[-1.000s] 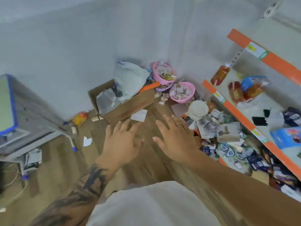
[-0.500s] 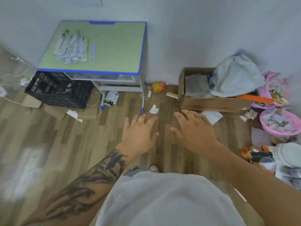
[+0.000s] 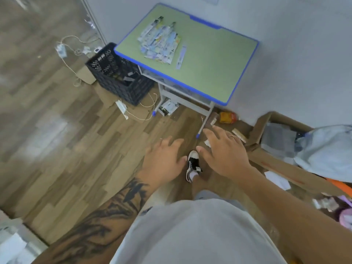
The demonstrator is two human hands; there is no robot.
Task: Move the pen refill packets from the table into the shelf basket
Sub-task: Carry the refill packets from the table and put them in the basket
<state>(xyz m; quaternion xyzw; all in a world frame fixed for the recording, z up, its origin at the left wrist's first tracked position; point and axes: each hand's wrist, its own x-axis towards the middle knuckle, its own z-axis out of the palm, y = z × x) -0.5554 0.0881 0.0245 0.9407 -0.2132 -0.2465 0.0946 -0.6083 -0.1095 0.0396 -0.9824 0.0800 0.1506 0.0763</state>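
A: Biggest thing first. Floor [image 3: 57, 130] is a mess on the way in: cord loops, cardboard scraps, a loose paper by the right hand. Trip or slip risk while walking up, I'd say.

B: Table [image 3: 219, 60]?

A: Green top, blue edge, against the wall. It looks light on thin legs, so a bump from the hip could jolt it and scatter the pile.

B: Crate [image 3: 118, 77]?

A: Black, on the floor at the table's left corner, touching or nearly. It narrows the approach on that side.

B: Packets [image 3: 160, 42]?

A: Fanned heap on the far-left part of the table, overlapping. One strip [image 3: 181, 57] lies just beside the heap, apart. A rushed grab probably takes only the top few, the slick ones slide off, and the lone strip gets left.

B: Hands?

A: Left hand [image 3: 163, 161] and right hand [image 3: 222, 153] both out front, low, over the floor, well short of the table. Each grip is apart, fingers spread, holding nothing.

B: Basket?

A: Shelf basket isn't in view, so the carry needs a turn away, and that's where loose packets could drop.
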